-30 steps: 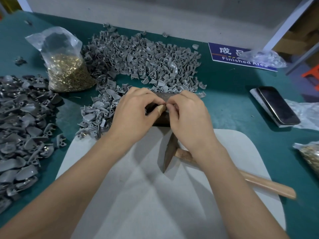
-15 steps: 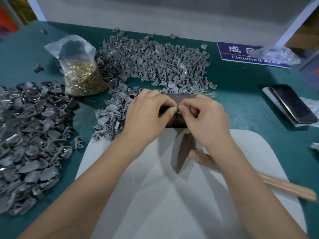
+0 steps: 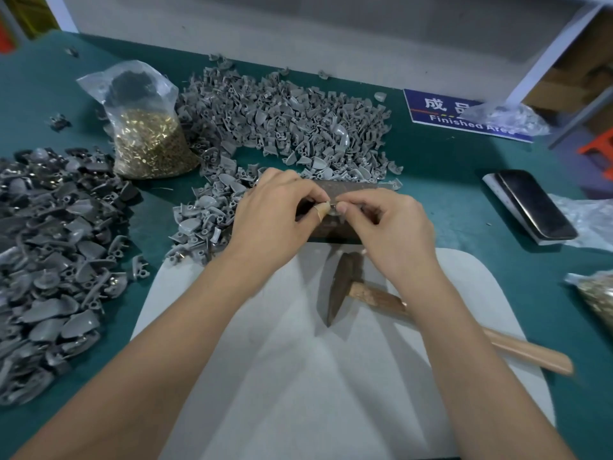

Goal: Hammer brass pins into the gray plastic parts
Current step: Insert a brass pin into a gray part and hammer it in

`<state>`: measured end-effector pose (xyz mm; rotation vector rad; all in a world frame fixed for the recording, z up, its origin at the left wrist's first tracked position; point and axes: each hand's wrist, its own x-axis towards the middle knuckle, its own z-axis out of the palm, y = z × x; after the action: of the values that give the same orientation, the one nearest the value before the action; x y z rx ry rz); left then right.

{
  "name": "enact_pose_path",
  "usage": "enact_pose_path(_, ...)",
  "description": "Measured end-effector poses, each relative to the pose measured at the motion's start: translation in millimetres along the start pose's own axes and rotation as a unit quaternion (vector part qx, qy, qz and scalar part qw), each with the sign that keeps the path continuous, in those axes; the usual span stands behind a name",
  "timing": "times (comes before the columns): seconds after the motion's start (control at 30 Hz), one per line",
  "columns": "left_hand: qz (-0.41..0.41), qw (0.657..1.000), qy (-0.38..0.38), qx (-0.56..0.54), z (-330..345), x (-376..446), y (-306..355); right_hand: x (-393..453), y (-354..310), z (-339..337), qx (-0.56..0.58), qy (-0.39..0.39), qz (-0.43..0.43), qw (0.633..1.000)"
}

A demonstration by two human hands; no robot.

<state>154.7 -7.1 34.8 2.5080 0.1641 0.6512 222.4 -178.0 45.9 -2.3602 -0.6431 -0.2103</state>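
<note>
My left hand (image 3: 272, 217) and my right hand (image 3: 391, 227) meet over a dark metal block (image 3: 341, 190), fingertips pinching a small gray plastic part (image 3: 332, 210) between them. A tan wrap covers my left thumb tip. Any brass pin in my fingers is too small to make out. A hammer (image 3: 345, 287) with a rusty head and wooden handle lies on the white pad (image 3: 298, 376) under my right wrist. A clear bag of brass pins (image 3: 149, 141) stands at the back left. A big heap of gray parts (image 3: 285, 117) lies behind the block.
A darker pile of parts (image 3: 49, 254) fills the left side of the green table (image 3: 447, 180). A phone (image 3: 534, 204) lies at the right, a second bag of pins (image 3: 597, 297) at the right edge, and a blue "Finished Area" sign (image 3: 464, 117) at the back.
Both hands stay together over the block, fingertips shifting slightly on the small part. The camera view has drifted; the hammer has not moved.
</note>
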Motion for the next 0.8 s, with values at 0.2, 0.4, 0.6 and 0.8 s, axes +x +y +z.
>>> enact_pose_path(0.2, -0.013, 1.0, -0.01, -0.018, 0, 1, -3, -61, 25, -32, -0.073, -0.085, 0.005, 0.994)
enact_pose_path(0.4, -0.016, 0.999, -0.006, -0.029, -1, 0, -1, -108, 36, -59, -0.105, -0.162, -0.058, 0.979)
enact_pose_path(0.6, -0.017, 0.999, 0.004, -0.028, -1, -3, 3, -94, 26, -77, -0.236, -0.017, -0.127, 0.963)
enact_pose_path(0.8, -0.011, 0.999, 0.011, -0.031, 0, -8, -5, -20, 23, -81, -0.04, 0.004, -0.026, 0.999)
